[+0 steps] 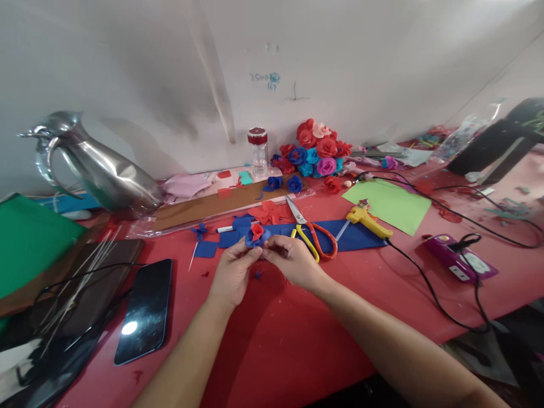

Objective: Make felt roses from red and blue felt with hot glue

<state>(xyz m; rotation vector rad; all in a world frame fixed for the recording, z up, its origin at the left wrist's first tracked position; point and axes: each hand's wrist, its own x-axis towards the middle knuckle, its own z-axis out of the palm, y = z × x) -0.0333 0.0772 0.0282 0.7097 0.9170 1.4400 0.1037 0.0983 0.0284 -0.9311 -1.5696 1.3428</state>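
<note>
A small paper flower (256, 234), red in the middle with blue petals around it, is held between both hands above the red table (272, 340). My left hand (234, 269) pinches its left and lower side. The fingers of my right hand (290, 258) are closed on its right edge. Just beyond the hands lie blue paper (365, 236), red paper scraps (268, 212) and a small blue square (206, 249). Scissors (312, 231) with red and yellow handles rest open to the right of the flower. A yellow glue gun (366, 220) lies farther right on the blue paper.
A phone (147, 311) and a steel jug (102, 164) are at the left. Finished paper flowers (317, 148) and a glass jar (258, 153) stand by the wall. Green paper (389, 204), a purple power strip (461, 258) and black cables (419, 275) lie at the right.
</note>
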